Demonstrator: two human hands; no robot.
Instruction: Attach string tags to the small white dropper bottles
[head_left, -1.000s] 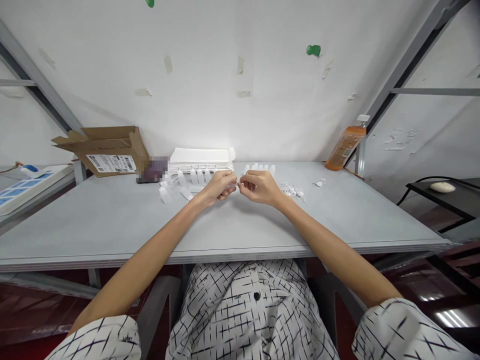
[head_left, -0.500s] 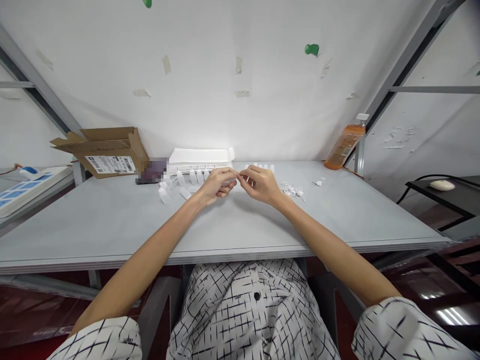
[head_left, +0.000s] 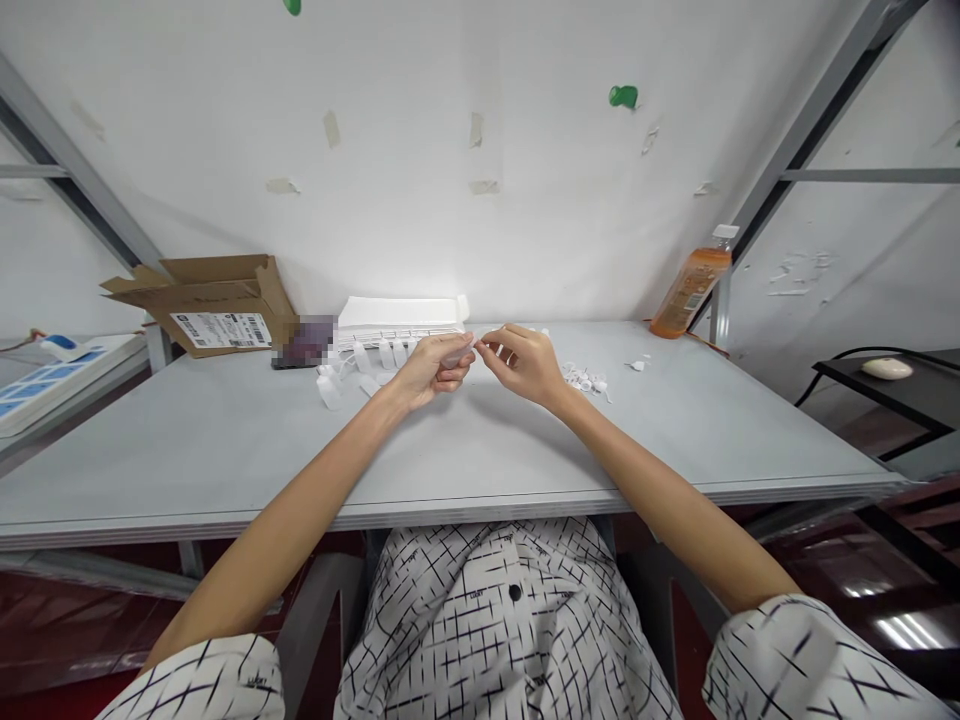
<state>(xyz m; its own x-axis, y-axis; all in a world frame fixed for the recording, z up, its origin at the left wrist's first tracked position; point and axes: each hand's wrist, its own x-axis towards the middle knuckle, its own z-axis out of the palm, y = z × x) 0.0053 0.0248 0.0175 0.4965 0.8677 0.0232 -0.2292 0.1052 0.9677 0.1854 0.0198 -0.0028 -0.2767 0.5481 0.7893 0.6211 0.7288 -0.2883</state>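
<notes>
Over the middle of the table, my left hand (head_left: 433, 370) is closed round a small translucent white bottle (head_left: 457, 353), mostly covered by the fingers. Thumb and forefinger of my right hand (head_left: 525, 362) pinch together at the bottle's tip; whatever they grip is too small to make out. Several similar small white bottles (head_left: 328, 387) stand and lie left of my left hand. To the right of my right hand lies a loose pile of small white caps (head_left: 585, 380), with a few more white pieces (head_left: 639, 364) further right.
A stack of white sheets or trays (head_left: 401, 312) sits against the wall. An open cardboard box (head_left: 217, 310) and a dark, blurred-out object (head_left: 304, 343) are at the back left. An orange drink bottle (head_left: 690, 290) leans at the back right. A power strip (head_left: 52, 378) lies beyond the table's left end.
My right hand has turned and shifted slightly, its fingers still at the bottle's tip. The left hand stays nearly in place, with more of the bottle showing.
</notes>
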